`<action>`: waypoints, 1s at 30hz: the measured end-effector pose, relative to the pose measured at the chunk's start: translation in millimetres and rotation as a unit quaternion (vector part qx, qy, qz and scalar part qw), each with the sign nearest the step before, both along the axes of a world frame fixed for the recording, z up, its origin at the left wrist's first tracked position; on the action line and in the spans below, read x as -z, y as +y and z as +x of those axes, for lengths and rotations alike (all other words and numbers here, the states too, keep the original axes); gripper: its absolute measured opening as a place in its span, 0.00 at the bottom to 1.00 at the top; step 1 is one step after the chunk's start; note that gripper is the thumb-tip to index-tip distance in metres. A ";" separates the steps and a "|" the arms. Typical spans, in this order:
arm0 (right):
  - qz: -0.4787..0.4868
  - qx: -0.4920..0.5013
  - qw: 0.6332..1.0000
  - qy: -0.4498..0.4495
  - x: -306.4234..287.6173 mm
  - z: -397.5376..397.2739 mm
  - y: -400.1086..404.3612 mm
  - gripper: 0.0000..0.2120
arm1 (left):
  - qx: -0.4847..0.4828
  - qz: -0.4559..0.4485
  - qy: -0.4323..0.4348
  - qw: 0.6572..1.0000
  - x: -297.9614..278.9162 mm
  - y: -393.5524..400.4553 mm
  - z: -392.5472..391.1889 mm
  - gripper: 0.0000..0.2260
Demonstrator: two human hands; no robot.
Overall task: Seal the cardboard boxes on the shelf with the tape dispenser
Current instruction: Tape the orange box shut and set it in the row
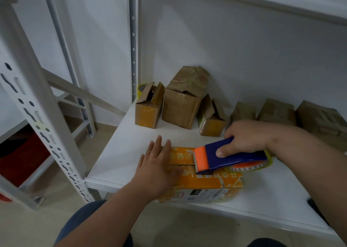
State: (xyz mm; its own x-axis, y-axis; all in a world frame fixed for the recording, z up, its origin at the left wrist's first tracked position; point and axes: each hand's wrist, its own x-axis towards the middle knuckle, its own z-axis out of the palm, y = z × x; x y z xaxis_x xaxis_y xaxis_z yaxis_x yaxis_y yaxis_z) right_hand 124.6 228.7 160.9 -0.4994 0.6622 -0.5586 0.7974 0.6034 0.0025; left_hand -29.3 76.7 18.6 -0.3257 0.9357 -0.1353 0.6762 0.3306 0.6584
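White walls close in behind the metal rack, and its white shelf (pixel 120 152) carries everything you are working on. Your orange carton (pixel 202 183) lies at the shelf's front edge, its two top flaps meeting along a dark seam. Your left hand (pixel 159 169) is spread flat, palm down, on the carton's left end, fingers open and pressing the flaps. Your right hand (pixel 246 137) is wrapped around the blue handle of the tape dispenser (pixel 229 158), whose orange cutter end rests on the carton's top right at the seam; the tape roll hangs off the carton's right side. Behind the carton, against the wall, stand two small brown boxes with raised flaps (pixel 150 107) (pixel 211 117) and, between them, a taller crumpled brown box (pixel 185 98). Further right of those, three more brown boxes (pixel 277 111) sit in a row, blurred. A spare tape roll (pixel 141 88) peeks out behind the leftmost small box.
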 end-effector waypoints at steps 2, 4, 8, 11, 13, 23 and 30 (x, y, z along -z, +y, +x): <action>0.000 -0.001 1.000 0.004 1.4 0.5 0.6 0.20 | -0.025 0.016 -0.125 0.992 1.6 -0.2 2.7 0.39; 0.000 -0.003 1.000 0.008 2.4 0.7 1.9 0.19 | -0.060 0.031 -0.228 0.971 1.1 -0.4 6.3 0.43; -0.001 -0.004 1.000 0.013 3.2 1.0 2.9 0.21 | -0.108 0.037 -0.403 0.908 0.4 -4.1 7.1 0.48; -0.001 -0.001 1.000 0.020 3.7 1.3 2.0 0.21 | -0.152 0.037 -0.471 0.868 5.8 -6.9 8.0 0.46; -0.005 0.000 1.000 0.023 3.9 1.6 2.2 0.21 | -0.154 0.027 -0.510 0.846 7.3 -10.6 9.5 0.43; 0.001 -0.005 1.000 0.028 6.3 3.8 4.0 0.21 | 0.004 0.046 0.214 0.976 -7.6 -3.8 26.4 0.36; -0.001 -0.009 1.000 0.026 8.7 3.5 5.7 0.20 | 0.127 -0.071 0.276 0.950 -2.5 10.1 23.8 0.51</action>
